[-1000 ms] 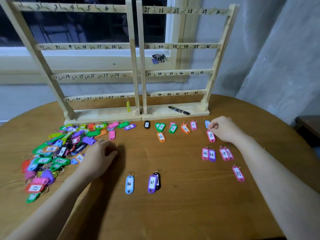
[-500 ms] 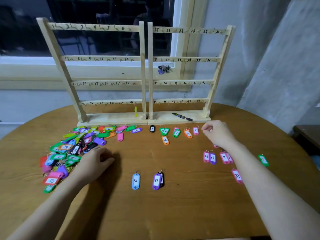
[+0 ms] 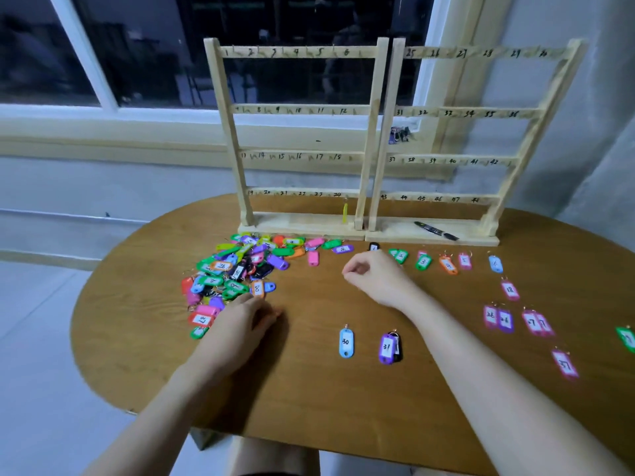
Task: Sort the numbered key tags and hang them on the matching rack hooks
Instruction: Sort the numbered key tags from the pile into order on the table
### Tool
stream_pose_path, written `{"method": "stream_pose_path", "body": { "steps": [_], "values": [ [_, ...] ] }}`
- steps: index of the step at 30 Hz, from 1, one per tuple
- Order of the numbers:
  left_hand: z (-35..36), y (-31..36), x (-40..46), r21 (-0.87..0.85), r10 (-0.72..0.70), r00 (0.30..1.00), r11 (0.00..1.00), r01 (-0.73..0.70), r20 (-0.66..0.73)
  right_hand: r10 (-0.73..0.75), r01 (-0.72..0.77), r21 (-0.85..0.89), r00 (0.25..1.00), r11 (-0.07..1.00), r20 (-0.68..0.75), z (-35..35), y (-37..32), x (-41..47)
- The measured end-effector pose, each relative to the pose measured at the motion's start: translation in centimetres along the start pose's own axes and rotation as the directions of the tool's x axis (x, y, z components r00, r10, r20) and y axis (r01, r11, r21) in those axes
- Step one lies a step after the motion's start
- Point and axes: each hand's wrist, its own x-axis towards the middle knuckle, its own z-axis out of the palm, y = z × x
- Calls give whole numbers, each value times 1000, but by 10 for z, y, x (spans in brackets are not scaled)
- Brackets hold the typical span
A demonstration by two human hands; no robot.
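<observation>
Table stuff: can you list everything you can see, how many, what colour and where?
racks: two, pale wood, back of table, numbered hooks
hung tag: one, yellow, left rack's bottom row
pile of tags: too many to count, mixed colours, left
sorted tags: loose groups, mixed colours, right
tag 30: one, blue, near middle
tag 31: one, purple, over a black one
marker: one, black, right rack's base
table: one, brown
left hand: at pile's edge
right hand: loosely curled, mid-table

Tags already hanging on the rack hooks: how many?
1: a yellow tag hangs edge-on under the 24 hook, bottom row of the left rack. Every other hook on both racks looks bare, though the right rack is blurred.
</observation>
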Motion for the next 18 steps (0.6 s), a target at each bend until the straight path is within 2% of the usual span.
{"method": "stream_pose_path", "body": {
  "steps": [3,5,8,11,15,18],
  "values": [
    [5,-2,-2,-35,21,998,999,-23,-59,-17,15,36,997,999,73,19,-16,2],
    [4,-1,-3,-172,-33,994,985,14,-108,-44,42,17,990,999,136,28,-28,1],
    [-1,2,-5,-437,-119,989,897,68,-90,-93,92,10,976,996,197,41,-41,-2],
    [-5,4,-7,-584,-171,984,805,108,-53,-104,106,1,968,994,229,50,-48,-3],
    [-4,-8,-8,-694,-214,977,703,154,-1,-78,87,-35,977,996,200,63,-46,14],
    [-7,-8,-11,-763,-216,976,629,150,14,-9,16,-54,991,998,137,75,-38,35]
  ]
}}
